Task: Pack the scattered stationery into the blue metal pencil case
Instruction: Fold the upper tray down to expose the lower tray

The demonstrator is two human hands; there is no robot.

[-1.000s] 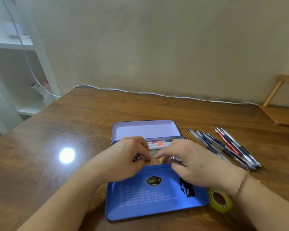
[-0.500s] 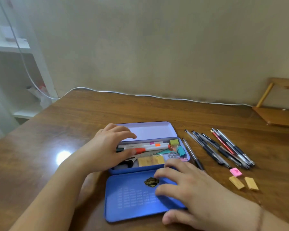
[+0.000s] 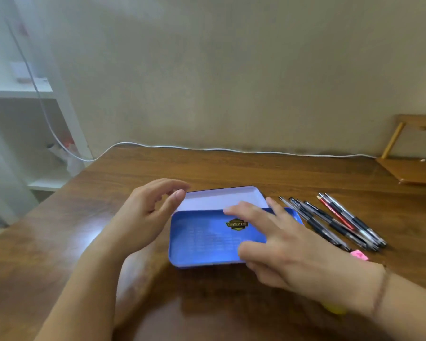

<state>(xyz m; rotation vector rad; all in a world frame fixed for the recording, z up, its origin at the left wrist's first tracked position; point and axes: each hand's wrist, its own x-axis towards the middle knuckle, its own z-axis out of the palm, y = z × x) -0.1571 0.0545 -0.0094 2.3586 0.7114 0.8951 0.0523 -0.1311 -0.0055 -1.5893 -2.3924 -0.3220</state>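
The blue metal pencil case sits mid-table. Its pale inner lid stands open at the back. A blue tray-like part with a gold logo lies over the case body and hides the contents. My right hand lies on this blue part, fingers spread on top and thumb at its near right edge, holding it. My left hand hovers just left of the case, fingers apart and empty. Several pens lie in a row to the right of the case. A pink eraser lies near my right wrist.
A yellow tape roll peeks out from under my right wrist. A white cable runs along the table's far edge by the wall. A wooden stand sits at the far right, and a white shelf at the left.
My right hand has moved the blue logo part from in front of the case onto the case body, covering the stationery inside. My left hand has lifted off the case and opened.
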